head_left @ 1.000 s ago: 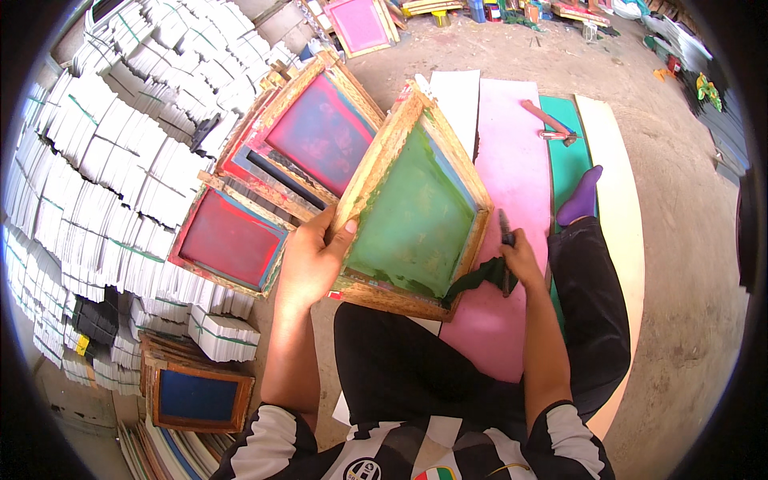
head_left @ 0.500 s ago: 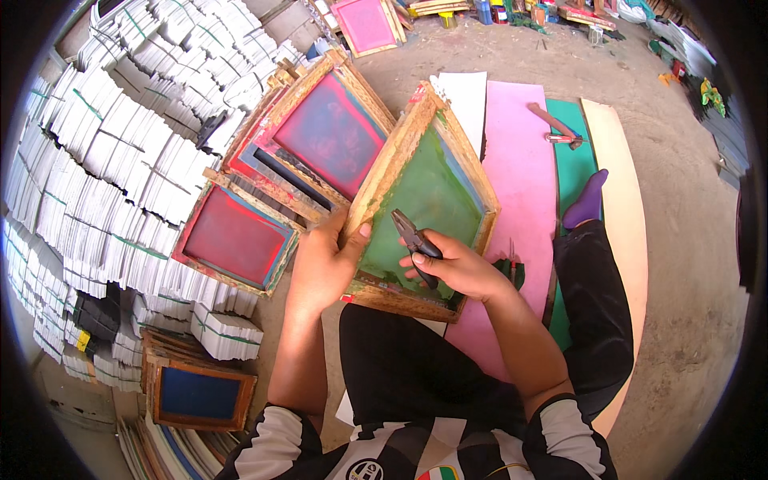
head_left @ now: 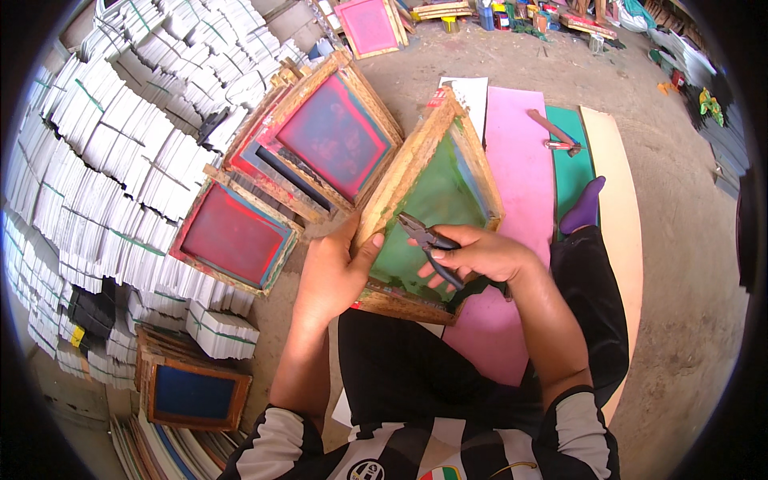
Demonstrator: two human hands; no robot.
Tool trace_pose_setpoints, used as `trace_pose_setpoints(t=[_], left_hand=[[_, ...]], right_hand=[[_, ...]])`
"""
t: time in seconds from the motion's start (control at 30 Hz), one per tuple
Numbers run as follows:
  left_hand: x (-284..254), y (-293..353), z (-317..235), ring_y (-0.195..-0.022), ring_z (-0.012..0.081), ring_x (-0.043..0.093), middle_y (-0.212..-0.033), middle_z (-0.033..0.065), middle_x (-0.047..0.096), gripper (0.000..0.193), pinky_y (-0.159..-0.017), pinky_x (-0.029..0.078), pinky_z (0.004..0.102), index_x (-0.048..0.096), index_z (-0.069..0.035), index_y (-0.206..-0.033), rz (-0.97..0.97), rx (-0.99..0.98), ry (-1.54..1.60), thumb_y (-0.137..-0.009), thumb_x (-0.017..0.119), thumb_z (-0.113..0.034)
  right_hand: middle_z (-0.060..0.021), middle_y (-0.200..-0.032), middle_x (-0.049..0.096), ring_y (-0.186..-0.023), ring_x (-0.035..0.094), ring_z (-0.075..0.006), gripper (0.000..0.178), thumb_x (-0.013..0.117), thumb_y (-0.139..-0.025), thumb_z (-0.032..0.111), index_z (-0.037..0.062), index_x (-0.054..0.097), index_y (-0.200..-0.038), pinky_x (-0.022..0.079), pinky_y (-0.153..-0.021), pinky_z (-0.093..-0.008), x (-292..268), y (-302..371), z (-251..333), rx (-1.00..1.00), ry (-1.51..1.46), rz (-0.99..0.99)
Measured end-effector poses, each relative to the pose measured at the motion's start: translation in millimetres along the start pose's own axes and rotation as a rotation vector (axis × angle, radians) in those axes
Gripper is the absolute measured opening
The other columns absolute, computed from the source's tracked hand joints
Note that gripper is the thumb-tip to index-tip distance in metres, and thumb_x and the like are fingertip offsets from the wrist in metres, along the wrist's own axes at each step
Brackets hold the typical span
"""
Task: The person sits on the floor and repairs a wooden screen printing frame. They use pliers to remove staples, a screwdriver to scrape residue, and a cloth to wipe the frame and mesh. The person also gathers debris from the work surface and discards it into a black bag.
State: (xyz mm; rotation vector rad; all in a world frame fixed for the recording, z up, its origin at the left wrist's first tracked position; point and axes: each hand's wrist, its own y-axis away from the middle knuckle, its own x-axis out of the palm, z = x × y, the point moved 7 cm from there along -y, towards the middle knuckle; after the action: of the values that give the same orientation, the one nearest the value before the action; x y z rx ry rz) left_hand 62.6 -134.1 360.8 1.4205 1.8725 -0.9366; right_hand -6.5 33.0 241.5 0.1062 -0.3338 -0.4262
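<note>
A wooden screen-printing frame with green-stained mesh leans tilted over my lap. My left hand is closed on its left wooden side, the thumb lying on the near face. My right hand holds dark pliers in front of the mesh. Their handles are spread, and the jaws point up and left toward the frame's left bar, close to my left thumb. From this view I cannot tell whether the jaws touch the wood.
More screen frames, one with blue-and-pink mesh and one with red mesh, stand to the left, before stacked white paper bundles. A hammer lies on the green sheet, beside a pink sheet. My sock-covered foot rests there.
The pliers' handles have spread apart, and my right hand has shifted slightly right and turned. The frame has tilted more edge-on, with my left hand still gripping its side.
</note>
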Motion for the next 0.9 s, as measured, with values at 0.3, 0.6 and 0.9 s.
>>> trace_pose_setpoints(t=[0.3, 0.6, 0.9], left_hand=[[5, 1, -20, -0.06, 0.0367, 0.064, -0.064, 0.0222, 0.057, 0.037, -0.058, 0.048, 0.0415, 0.063, 0.003, -0.12, 0.038, 0.09, -0.031, -0.093, 0.07, -0.021], [11, -1, -34, -0.06, 0.0358, 0.056, -0.069, 0.0244, 0.056, 0.029, -0.06, 0.044, 0.0418, 0.063, 0.006, -0.106, 0.01, 0.161, -0.003, -0.093, 0.07, -0.018], [11, -9, -24, -0.071, 0.0441, 0.066, -0.069, 0.0261, 0.06, 0.028, -0.062, 0.049, 0.0467, 0.063, 0.001, -0.108, 0.014, 0.14, 0.005, -0.092, 0.071, -0.021]], right_hand=[[-0.011, -0.099, 0.068, -0.079, 0.069, -0.0159, 0.037, 0.057, -0.104, 0.027, 0.0077, 0.055, -0.135, 0.056, -0.065, -0.0286, -9, 31, 28, 0.156, 0.184, -0.008], [-0.0019, -0.07, 0.059, -0.053, 0.055, -0.0092, 0.018, 0.069, -0.088, 0.007, 0.0035, 0.063, -0.105, 0.043, -0.048, -0.0259, -2, 36, 16, 0.027, 0.308, -0.314], [-0.0048, -0.071, 0.055, -0.067, 0.051, -0.0107, 0.016, 0.065, -0.083, 0.004, 0.0005, 0.063, -0.098, 0.044, -0.062, -0.0305, 13, -2, -29, -0.351, 0.204, -0.706]])
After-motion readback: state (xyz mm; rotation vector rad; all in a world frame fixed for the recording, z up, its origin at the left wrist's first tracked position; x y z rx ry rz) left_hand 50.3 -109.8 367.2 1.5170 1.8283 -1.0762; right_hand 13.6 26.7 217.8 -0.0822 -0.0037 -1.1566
